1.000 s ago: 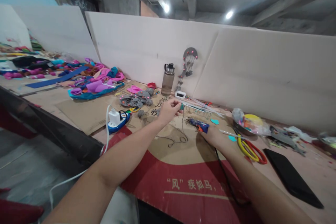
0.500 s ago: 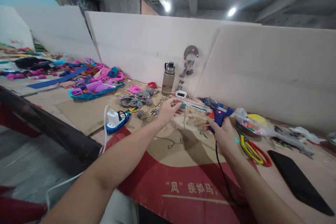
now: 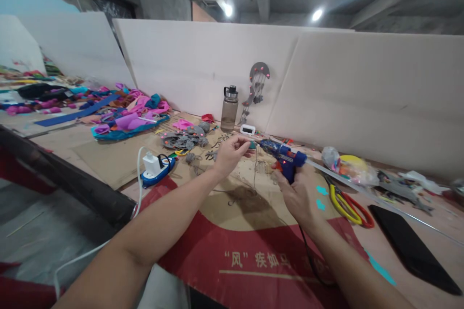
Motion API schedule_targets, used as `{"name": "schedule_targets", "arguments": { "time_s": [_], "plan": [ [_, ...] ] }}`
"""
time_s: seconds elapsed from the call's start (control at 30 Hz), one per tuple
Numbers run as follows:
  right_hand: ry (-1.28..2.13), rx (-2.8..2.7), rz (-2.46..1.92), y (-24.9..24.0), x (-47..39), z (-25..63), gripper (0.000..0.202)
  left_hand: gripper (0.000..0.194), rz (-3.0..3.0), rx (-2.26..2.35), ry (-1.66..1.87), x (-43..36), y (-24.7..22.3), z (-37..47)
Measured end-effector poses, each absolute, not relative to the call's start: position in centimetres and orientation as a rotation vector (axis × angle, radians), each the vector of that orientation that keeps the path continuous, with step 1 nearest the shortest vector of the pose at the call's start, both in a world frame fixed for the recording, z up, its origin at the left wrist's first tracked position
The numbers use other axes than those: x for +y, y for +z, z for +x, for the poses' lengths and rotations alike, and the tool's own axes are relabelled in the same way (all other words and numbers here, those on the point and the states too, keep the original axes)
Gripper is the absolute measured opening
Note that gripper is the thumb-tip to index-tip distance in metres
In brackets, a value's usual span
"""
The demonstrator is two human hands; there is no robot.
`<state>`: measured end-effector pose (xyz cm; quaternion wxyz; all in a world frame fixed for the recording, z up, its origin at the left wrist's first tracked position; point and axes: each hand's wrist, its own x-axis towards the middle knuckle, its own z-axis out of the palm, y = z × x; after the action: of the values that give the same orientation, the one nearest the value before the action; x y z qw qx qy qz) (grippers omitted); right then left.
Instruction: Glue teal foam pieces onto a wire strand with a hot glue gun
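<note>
My right hand (image 3: 295,193) is wrapped round the grip of a blue hot glue gun (image 3: 284,154), a long clear glue stick (image 3: 348,183) trailing out of its back. The gun's nozzle points left, close to the fingertips of my left hand (image 3: 234,152). Those fingers pinch a small teal piece (image 3: 253,145), with a grey cord (image 3: 255,169) hanging below it. Whether the nozzle touches the piece I cannot tell. Beneath both hands lies a brown and red printed cardboard sheet (image 3: 250,212).
A water bottle (image 3: 229,111) stands by the white board. Grey felt pieces (image 3: 184,137) and a blue power strip (image 3: 159,172) are on the left. Red and yellow-handled pliers (image 3: 350,207), a black phone (image 3: 413,248) and a bowl with a plastic bag (image 3: 357,171) lie right.
My right hand has turned the glue gun and brought it left, its nozzle now near the teal piece. My left hand keeps its pinch in nearly the same place.
</note>
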<state>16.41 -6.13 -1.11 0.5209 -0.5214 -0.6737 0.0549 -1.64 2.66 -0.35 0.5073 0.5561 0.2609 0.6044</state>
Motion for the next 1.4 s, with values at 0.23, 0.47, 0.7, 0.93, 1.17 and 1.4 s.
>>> {"name": "schedule_targets", "arguments": {
  "time_s": [0.23,0.47,0.7,0.93,1.17,1.4],
  "plan": [
    [0.1,-1.627,-1.294,-0.75,-6.52,16.01,0.03,0.032,1.336,0.62,1.456,2.63,-0.24,-1.63],
    [0.065,-1.633,-1.289,-0.95,-6.6,16.14,0.03,0.03,1.329,0.609,1.445,2.67,-0.35,-1.62],
    [0.066,-1.667,-1.237,-0.87,-6.7,15.86,0.024,0.029,1.369,0.635,1.44,2.58,-0.47,-1.51],
    [0.045,-1.663,-1.285,-0.4,-7.0,15.65,0.025,0.031,1.347,0.635,1.442,2.51,-0.35,-1.57],
    [0.052,-1.667,-1.286,-0.59,-6.96,15.7,0.027,0.033,1.356,0.646,1.437,2.46,-0.41,-1.48],
    [0.024,-1.679,-1.29,-0.98,-6.73,15.89,0.029,0.032,1.35,0.657,1.443,2.5,-0.23,-1.65]
  ]
}}
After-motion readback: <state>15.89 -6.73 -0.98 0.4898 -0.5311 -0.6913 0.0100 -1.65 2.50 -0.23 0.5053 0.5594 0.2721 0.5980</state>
